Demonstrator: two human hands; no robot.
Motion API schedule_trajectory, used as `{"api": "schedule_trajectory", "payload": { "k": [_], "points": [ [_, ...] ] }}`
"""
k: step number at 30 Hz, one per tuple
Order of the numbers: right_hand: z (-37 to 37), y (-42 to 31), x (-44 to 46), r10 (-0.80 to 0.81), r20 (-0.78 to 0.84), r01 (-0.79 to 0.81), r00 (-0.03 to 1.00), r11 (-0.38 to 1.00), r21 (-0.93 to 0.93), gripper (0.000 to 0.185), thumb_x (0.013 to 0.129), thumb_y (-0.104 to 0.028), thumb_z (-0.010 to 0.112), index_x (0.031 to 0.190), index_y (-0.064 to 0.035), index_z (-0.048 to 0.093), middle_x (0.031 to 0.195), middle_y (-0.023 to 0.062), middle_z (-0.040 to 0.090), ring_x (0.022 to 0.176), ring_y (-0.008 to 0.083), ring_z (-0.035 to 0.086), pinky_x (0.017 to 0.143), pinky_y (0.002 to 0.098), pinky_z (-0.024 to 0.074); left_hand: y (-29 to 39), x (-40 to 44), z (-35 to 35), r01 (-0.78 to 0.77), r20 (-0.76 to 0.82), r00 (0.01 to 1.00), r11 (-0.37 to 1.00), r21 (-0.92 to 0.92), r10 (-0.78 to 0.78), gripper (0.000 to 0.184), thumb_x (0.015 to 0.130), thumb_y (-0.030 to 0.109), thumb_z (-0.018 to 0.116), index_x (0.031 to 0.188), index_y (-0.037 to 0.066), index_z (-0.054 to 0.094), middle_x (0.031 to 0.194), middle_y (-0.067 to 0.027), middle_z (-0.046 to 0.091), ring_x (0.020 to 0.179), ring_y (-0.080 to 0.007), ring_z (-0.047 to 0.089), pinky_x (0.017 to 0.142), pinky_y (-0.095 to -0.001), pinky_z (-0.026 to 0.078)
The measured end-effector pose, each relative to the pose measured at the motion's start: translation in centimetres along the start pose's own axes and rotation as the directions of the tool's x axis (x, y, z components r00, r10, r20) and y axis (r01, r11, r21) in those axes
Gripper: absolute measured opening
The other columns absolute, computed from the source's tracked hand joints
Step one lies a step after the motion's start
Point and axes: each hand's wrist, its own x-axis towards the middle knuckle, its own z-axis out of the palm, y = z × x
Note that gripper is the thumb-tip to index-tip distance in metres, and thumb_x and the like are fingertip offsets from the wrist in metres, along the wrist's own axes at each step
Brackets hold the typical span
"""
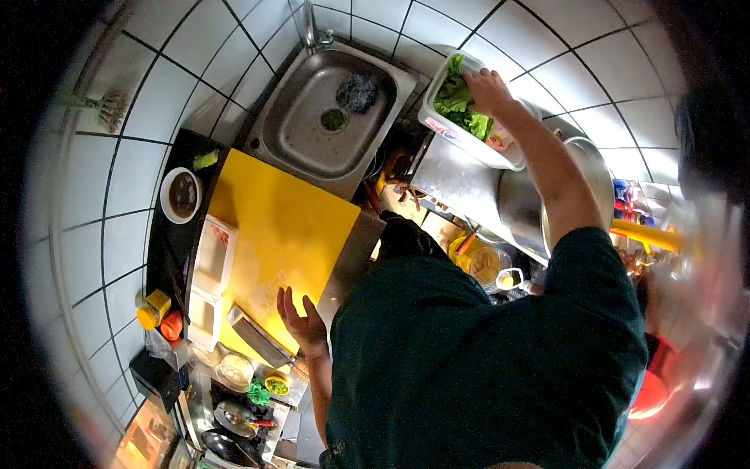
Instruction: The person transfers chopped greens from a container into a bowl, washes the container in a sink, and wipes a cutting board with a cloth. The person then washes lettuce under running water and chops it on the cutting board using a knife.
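Observation:
My left hand [303,322] hovers by the lower edge of the yellow cutting board [285,223], fingers spread and holding nothing. Close to it, a cleaver [258,336] lies across the board's corner, its handle [300,367] near my left wrist. Up at the right, my right hand [491,95] reaches into a white plastic tub [461,142] against the tiled wall. Its fingers are curled on green lettuce [455,98], the fingertips partly hidden. Something pinkish in a wrapper [498,137] also lies in the tub.
A steel sink [312,117] with a dark scrubber [356,94] lies beyond the board. Along the board's left stand a bowl of dark liquid [182,195], white trays [211,254] and a yellow-lidded jar [154,309]. A large metal pot [519,199] stands beneath my right arm.

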Motion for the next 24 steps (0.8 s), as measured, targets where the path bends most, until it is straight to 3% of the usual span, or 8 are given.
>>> {"api": "schedule_trajectory", "payload": {
  "k": [7, 11, 13, 15, 17, 19, 20, 24],
  "points": [
    [-2.9, 2.6, -0.2, 0.050, 0.088, -0.053, 0.995, 0.998, 0.034, 0.062, 0.075, -0.024, 0.079, 0.128, -0.0062, 0.054, 0.111, 0.0158, 0.064, 0.104, 0.0331, 0.064, 0.094, 0.0444, 0.0517, 0.5, 1.9, 0.4, -0.073, -0.001, 0.997, 0.997, -0.002, 0.073, 0.036, 0.094, 0.009, 0.062, 0.127, -0.004, 0.057, 0.137, -0.0288, 0.052, 0.128, -0.0449, 0.049, 0.108, -0.0501, 0.041],
    [-4.9, 6.4, -2.3, 0.131, -0.041, -0.115, 0.991, 0.953, 0.279, 0.068, 0.076, -0.031, 0.080, 0.131, -0.0027, 0.050, 0.111, 0.0227, 0.068, 0.105, 0.0341, 0.067, 0.095, 0.0440, 0.0538, 1.3, 3.1, 0.2, -0.079, -0.002, 0.997, 0.997, -0.009, 0.079, 0.036, 0.093, 0.008, 0.062, 0.127, -0.004, 0.057, 0.136, -0.0289, 0.052, 0.128, -0.0442, 0.050, 0.107, -0.0500, 0.042],
    [-9.6, 6.9, -3.9, 0.182, 0.022, -0.177, 0.983, 0.906, 0.384, 0.071, 0.077, -0.035, 0.080, 0.130, 0.0018, 0.052, 0.115, 0.0224, 0.068, 0.107, 0.0323, 0.067, 0.096, 0.0429, 0.0529, 1.4, 3.5, 0.2, -0.102, -0.003, 0.995, 0.995, -0.014, 0.102, 0.036, 0.093, 0.007, 0.062, 0.127, -0.004, 0.057, 0.136, -0.0289, 0.052, 0.128, -0.0440, 0.050, 0.106, -0.0496, 0.042],
    [-12.8, 7.2, -6.1, 0.137, -0.002, -0.084, 0.991, 0.621, 0.779, 0.071, 0.078, -0.037, 0.080, 0.129, 0.0041, 0.054, 0.116, 0.0193, 0.068, 0.106, 0.0281, 0.066, 0.094, 0.0396, 0.0524, 1.4, 3.9, 0.8, -0.096, 0.004, 0.995, 0.990, -0.102, 0.096, 0.037, 0.093, 0.007, 0.063, 0.127, -0.004, 0.057, 0.136, -0.0287, 0.053, 0.127, -0.0440, 0.051, 0.106, -0.0493, 0.042],
    [-15.7, 5.3, -7.8, 0.043, 0.099, -0.105, 0.994, 0.178, 0.978, 0.076, 0.078, -0.038, 0.083, 0.134, 0.0034, 0.053, 0.122, 0.0196, 0.066, 0.109, 0.0294, 0.064, 0.099, 0.0389, 0.0499, 0.2, 4.0, 2.5, -0.109, -0.025, 0.994, 0.973, -0.205, 0.107, 0.040, 0.091, 0.009, 0.066, 0.129, -0.002, 0.057, 0.136, -0.0272, 0.054, 0.125, -0.0429, 0.052, 0.104, -0.0474, 0.045],
    [-14.6, 2.8, -7.5, -0.002, 0.311, -0.311, 0.950, -0.058, 0.949, 0.082, 0.077, -0.046, 0.083, 0.141, -0.0064, 0.052, 0.141, 0.0199, 0.055, 0.128, 0.0343, 0.054, 0.114, 0.0433, 0.0390, 2.0, 5.0, 2.5, -0.107, 0.057, 0.991, 0.965, -0.239, 0.124, 0.044, 0.090, 0.009, 0.068, 0.131, -0.001, 0.057, 0.135, -0.0250, 0.055, 0.124, -0.0388, 0.055, 0.101, -0.0438, 0.048],
    [-17.0, -0.6, -8.5, -0.044, 0.306, -0.309, 0.951, -0.136, 0.941, 0.083, 0.077, -0.045, 0.083, 0.142, -0.0062, 0.050, 0.144, 0.0208, 0.052, 0.131, 0.0354, 0.051, 0.116, 0.0444, 0.0355, 2.8, 5.5, 2.9, -0.055, 0.093, 0.991, 0.929, -0.365, 0.095, 0.046, 0.090, 0.010, 0.069, 0.133, -0.001, 0.056, 0.135, -0.0235, 0.055, 0.124, -0.0357, 0.055, 0.101, -0.0418, 0.049],
    [-19.1, -14.6, -9.0, -0.203, 0.235, -0.297, 0.951, -0.369, 0.881, 0.069, 0.086, -0.029, 0.077, 0.140, 0.0019, 0.048, 0.140, 0.0217, 0.054, 0.129, 0.0308, 0.054, 0.110, 0.0436, 0.0448, 7.3, 8.2, 3.8, 0.188, 0.290, 0.955, 0.646, -0.740, 0.055, 0.053, 0.092, 0.010, 0.070, 0.140, 0.001, 0.048, 0.138, -0.0163, 0.054, 0.124, -0.0267, 0.056, 0.101, -0.0380, 0.050]
  ]
}}
